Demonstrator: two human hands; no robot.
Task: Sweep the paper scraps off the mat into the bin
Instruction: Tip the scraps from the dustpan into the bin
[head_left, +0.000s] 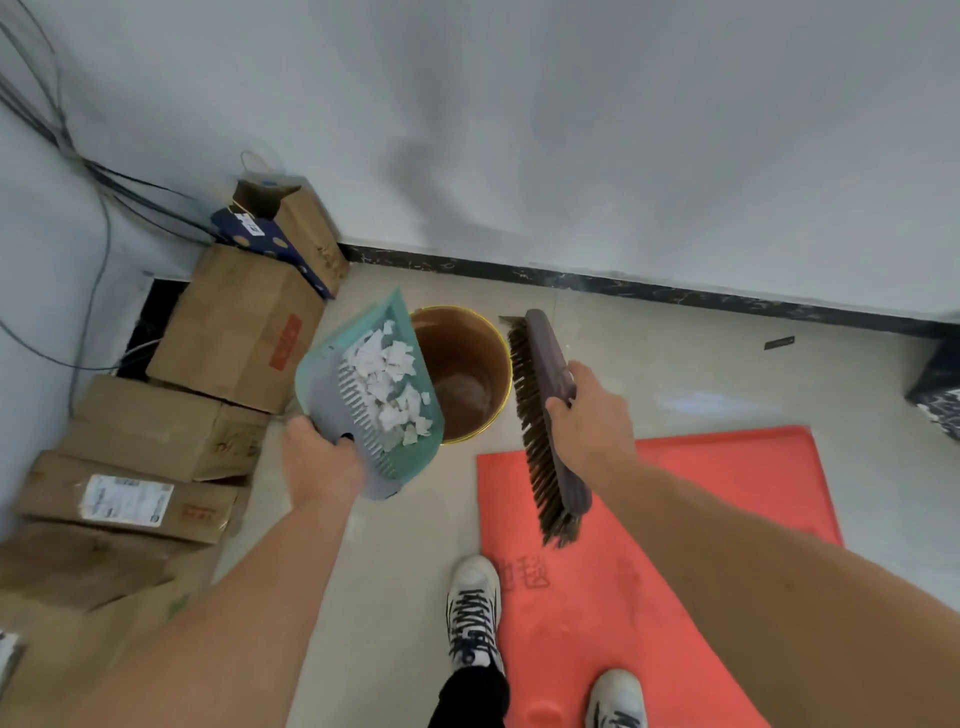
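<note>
Big red rubbery mat (727, 493) lies on the floor, and I can't spot any scraps left on it. The round brown bin with a yellow rim (470, 374) stands just off the mat's far left corner, near the wall. My left grip (319, 462) is curled tight round the handle of the teal plastic dustpan (322, 364), which is tipped against the bin's left rim. My right grip (592, 415) is wrapped round the long brown bristle brush (545, 384), held in the air. The torn white paper scraps (387, 379) are piled in the pan. My worry: if I tip too fast or miss the rim they'll flutter onto the floor, or snag in the pan's comb teeth.
</note>
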